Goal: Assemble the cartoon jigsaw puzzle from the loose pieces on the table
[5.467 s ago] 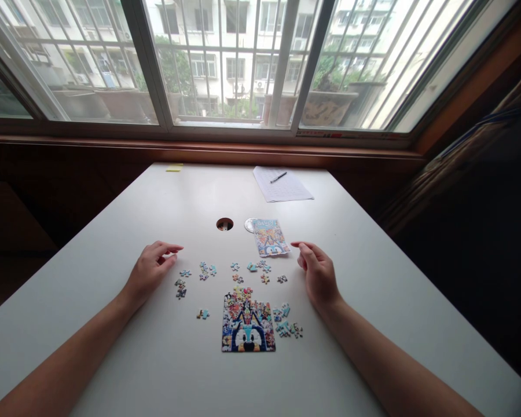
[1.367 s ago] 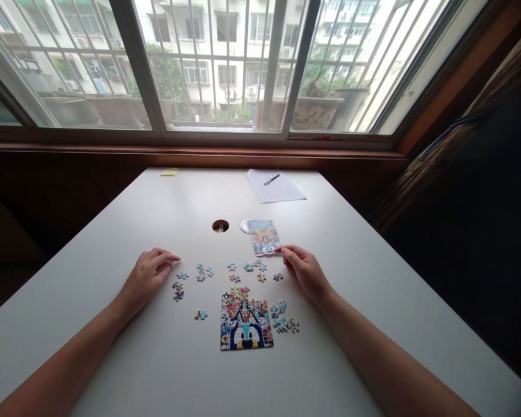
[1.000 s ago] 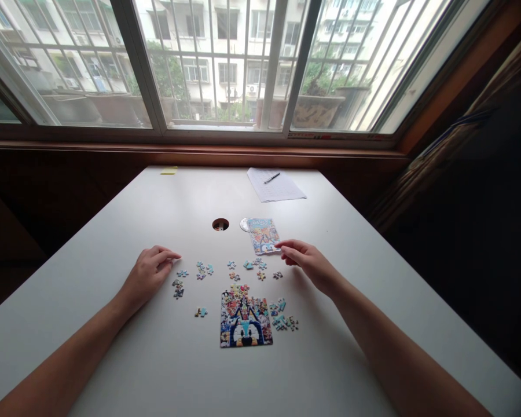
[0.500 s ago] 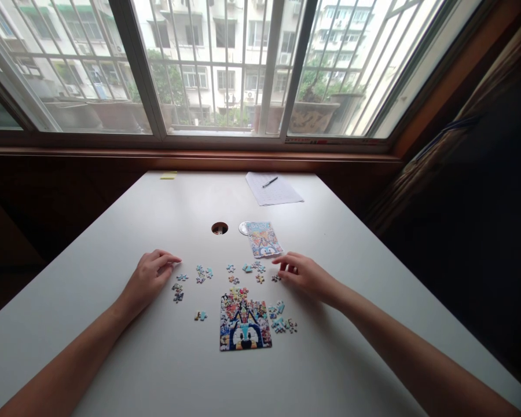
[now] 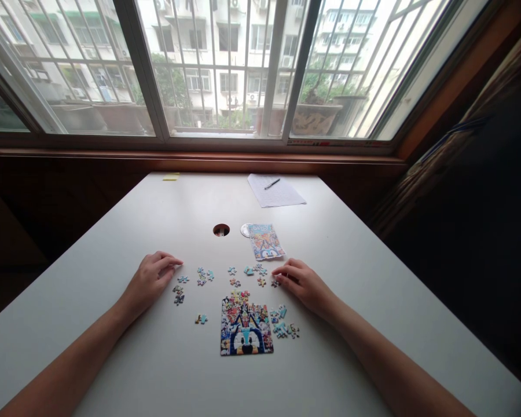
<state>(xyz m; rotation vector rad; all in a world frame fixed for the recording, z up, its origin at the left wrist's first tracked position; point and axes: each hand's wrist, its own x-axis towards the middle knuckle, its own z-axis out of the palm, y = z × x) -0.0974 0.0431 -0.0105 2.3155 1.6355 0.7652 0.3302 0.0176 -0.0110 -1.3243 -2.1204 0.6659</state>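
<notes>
A partly assembled jigsaw puzzle (image 5: 246,327) with a blue cartoon dog's face lies flat on the white table, its upper edge uneven. My left hand (image 5: 154,275) rests left of the loose pieces, fingers stretched out and holding nothing. Closest to it is a blue puzzle piece (image 5: 183,279), with darker pieces (image 5: 179,295) just below. My right hand (image 5: 301,281) lies to the right, fingers apart and bent downward. A small dark puzzle piece (image 5: 275,284) sits at its fingertips, partly covered; whether they touch is hard to tell. More loose pieces (image 5: 281,330) lie beside the puzzle's right edge.
Behind the pieces lies a picture card (image 5: 267,242), overlapping a round silvery disc (image 5: 245,230). Left of it is a round hole (image 5: 221,230) in the tabletop. Further back are paper sheets (image 5: 278,194) with a pen (image 5: 272,184) and a yellow strip (image 5: 171,176).
My right hand has shifted slightly down, its fingers now lower over the small dark piece. My left hand stays in place. The whole view has moved a little.
</notes>
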